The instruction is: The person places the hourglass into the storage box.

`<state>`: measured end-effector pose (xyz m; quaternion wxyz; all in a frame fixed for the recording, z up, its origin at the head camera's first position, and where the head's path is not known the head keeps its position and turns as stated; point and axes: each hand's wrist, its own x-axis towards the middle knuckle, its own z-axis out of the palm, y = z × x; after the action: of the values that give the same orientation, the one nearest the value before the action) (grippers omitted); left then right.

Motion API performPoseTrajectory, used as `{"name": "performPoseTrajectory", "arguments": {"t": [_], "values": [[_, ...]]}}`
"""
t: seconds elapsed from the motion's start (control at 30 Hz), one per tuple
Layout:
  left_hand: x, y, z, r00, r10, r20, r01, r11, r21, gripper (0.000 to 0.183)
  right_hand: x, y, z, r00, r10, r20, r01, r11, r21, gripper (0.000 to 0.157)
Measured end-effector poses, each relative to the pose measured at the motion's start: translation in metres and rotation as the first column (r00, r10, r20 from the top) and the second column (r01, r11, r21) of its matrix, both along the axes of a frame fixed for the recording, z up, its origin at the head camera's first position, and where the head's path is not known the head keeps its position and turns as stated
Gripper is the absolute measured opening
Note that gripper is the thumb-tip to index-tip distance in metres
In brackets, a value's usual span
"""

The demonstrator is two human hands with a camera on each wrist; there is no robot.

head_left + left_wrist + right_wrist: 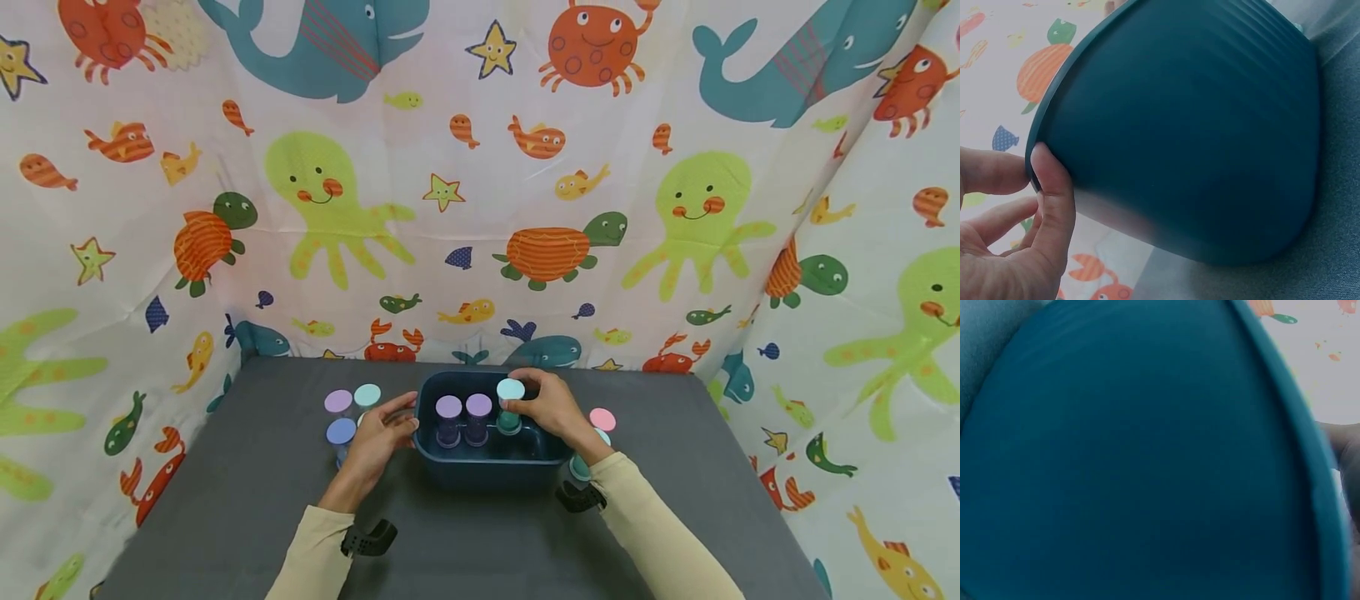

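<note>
A dark blue plastic bin (491, 477) stands on the grey table in front of me. My left hand (375, 442) pinches its left rim, and the left wrist view shows thumb and finger on either side of the bin wall (1179, 137). Inside the bin's right half, my right hand (551, 407) grips a small teal jar with a mint lid (511, 390) near its top. Two purple jars with lilac lids, one at the left (448, 407) and one beside it (478, 406), stand upright in the bin. In the right wrist view the bin wall (1135, 456) hides most of that hand.
Left of the bin are several more jars, with a lilac lid (338, 402), a mint lid (367, 395) and a blue lid (341, 431). A pink-lidded jar (602, 419) and a teal jar (580, 467) are partly behind my right forearm. A sea-animal curtain (450, 250) borders the grey table (465, 550).
</note>
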<state>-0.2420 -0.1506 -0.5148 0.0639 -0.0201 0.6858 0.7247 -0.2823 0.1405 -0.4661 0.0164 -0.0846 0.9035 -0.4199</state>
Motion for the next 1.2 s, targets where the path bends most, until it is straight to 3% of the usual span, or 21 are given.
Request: {"name": "performPoseTrajectory", "arguments": {"t": [0.37,1.0,1.2], "values": [[0.007,-0.003,-0.003,1.000,0.007,0.007,-0.006,1.000,-0.020,0.047,-0.008,-0.001,-0.013,0.998,0.040,0.045,-0.042,0.998,0.043,0.043],[0.000,-0.002,0.003,1.000,0.005,-0.028,-0.005,1.000,-0.012,0.048,-0.020,-0.006,-0.011,0.984,0.166,0.066,-0.176,0.967,0.186,0.047],[0.001,0.000,0.002,1.000,-0.003,-0.010,0.003,1.000,-0.018,0.047,-0.017,-0.005,-0.017,0.984,0.158,0.078,-0.172,0.959,0.226,0.048]]}}
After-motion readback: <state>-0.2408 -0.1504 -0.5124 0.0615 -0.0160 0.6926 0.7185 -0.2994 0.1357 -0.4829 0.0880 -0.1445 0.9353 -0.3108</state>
